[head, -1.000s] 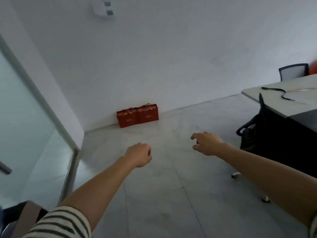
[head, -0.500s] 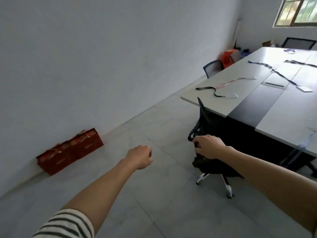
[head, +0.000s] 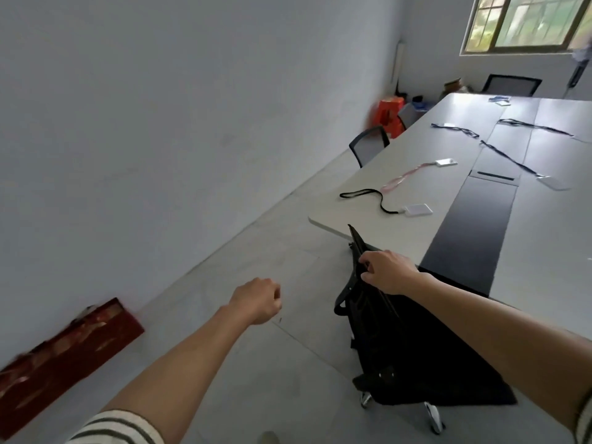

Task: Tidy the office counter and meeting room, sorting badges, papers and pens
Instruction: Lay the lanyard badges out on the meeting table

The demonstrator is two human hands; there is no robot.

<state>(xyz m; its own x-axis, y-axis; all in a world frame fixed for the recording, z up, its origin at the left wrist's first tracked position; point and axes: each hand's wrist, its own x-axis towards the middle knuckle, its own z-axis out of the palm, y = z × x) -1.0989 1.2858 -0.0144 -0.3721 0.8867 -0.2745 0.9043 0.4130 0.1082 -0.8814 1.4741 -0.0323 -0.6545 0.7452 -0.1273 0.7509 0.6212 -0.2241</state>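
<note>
A long grey meeting table (head: 378, 219) with a dark centre strip fills the right side. Several badges lie on it: a white badge on a black lanyard (head: 418, 209) near the closest corner, a badge on a pink lanyard (head: 445, 162) behind it, black lanyards (head: 506, 155) farther along, a clear badge holder (head: 554, 182) and a blue lanyard (head: 499, 99) at the far end. My left hand (head: 258, 301) is curled into a fist over the floor, holding nothing. My right hand (head: 387, 270), fingers loosely curled, hovers at the top of a black office chair (head: 384, 331); contact is unclear.
The black chair is pushed under the table's near corner. Red gift bags (head: 64, 354) stand against the left wall. Another chair (head: 368, 145) sits along the table's left side, an orange stool (head: 389, 112) behind it. Grey tiled floor lies between wall and table.
My view has swung right and moved forward, from the wall and red bags to the meeting table. Both hands keep their pose; my right hand now overlaps the chair back.
</note>
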